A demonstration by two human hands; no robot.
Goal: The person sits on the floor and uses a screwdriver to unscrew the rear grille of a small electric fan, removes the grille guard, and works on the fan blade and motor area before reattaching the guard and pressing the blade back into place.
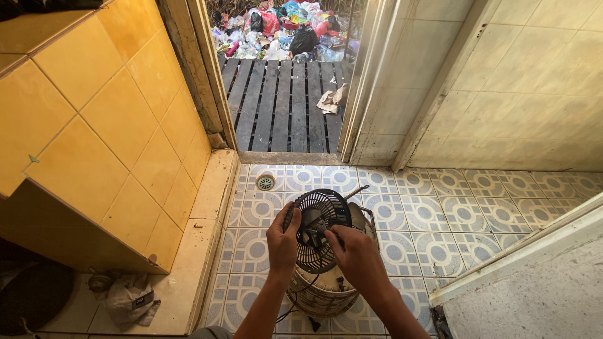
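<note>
A small fan with a round black wire grille is held above a round drum-shaped body standing on the patterned floor tiles. My left hand grips the left rim of the grille. My right hand is closed on the fan's centre hub area, fingers reaching onto the middle of the grille. A dark cord hangs down by the body's lower left side.
A yellow tiled wall stands on the left with a crumpled rag at its foot. A floor drain lies by the open doorway. Outside are wooden planks and a rubbish heap. A white ledge runs at right.
</note>
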